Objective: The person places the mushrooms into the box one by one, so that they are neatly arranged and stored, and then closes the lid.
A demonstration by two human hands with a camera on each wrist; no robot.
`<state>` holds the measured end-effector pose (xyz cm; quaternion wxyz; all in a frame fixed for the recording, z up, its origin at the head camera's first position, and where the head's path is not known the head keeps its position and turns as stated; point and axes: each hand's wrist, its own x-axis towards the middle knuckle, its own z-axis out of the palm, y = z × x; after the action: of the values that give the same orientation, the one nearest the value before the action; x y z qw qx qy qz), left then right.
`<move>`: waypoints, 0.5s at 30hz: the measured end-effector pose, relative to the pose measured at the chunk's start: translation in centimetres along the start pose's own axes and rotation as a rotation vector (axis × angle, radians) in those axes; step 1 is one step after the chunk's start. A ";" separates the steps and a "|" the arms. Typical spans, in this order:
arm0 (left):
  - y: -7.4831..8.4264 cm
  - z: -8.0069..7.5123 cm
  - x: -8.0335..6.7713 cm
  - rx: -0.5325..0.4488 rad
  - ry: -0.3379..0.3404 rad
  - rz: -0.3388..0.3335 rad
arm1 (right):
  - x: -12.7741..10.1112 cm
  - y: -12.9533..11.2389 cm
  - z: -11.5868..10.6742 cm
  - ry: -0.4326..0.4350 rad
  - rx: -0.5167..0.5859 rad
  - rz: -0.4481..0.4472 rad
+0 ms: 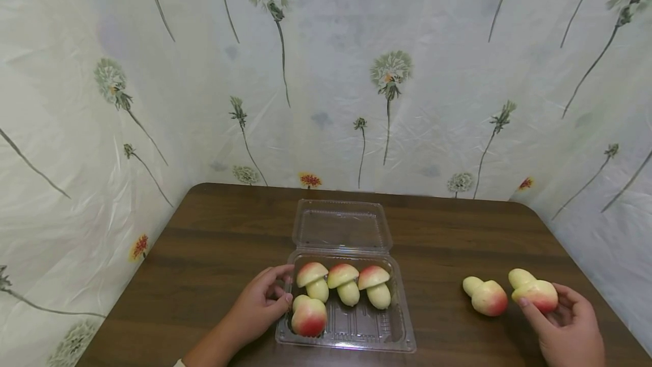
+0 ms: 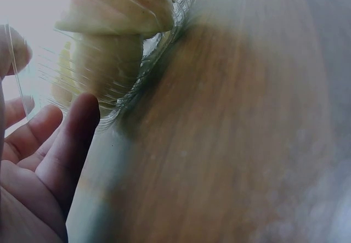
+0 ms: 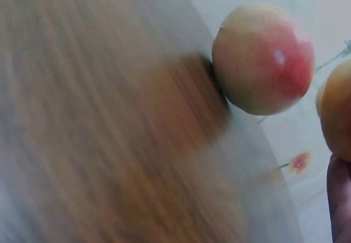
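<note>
My left hand grips the left rim of a clear plastic clamshell box, thumb and fingers at its edge; the left wrist view shows the fingers around the see-through wall. Inside the box, three red-and-yellow mushrooms stand in a row: left, middle, right. Another mushroom lies in front of the left one, cap toward me. At the right, my right hand holds a mushroom between thumb and fingers. Just left of it, a loose mushroom rests on the table, large in the right wrist view.
The box's hinged lid lies folded back behind it on the dark wooden table. A pale curtain printed with dandelions stands around the table's back and sides.
</note>
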<state>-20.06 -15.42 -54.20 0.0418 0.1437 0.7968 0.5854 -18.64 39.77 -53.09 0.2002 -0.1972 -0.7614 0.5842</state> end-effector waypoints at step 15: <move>0.2 0.0 -0.2 -0.032 -0.011 0.022 | -2.1 -0.5 2.0 -0.141 0.250 -0.109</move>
<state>-19.88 -15.44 -54.02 0.0423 0.1550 0.7855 0.5976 -17.97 36.88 -53.27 0.2008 -0.0875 -0.7046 0.6750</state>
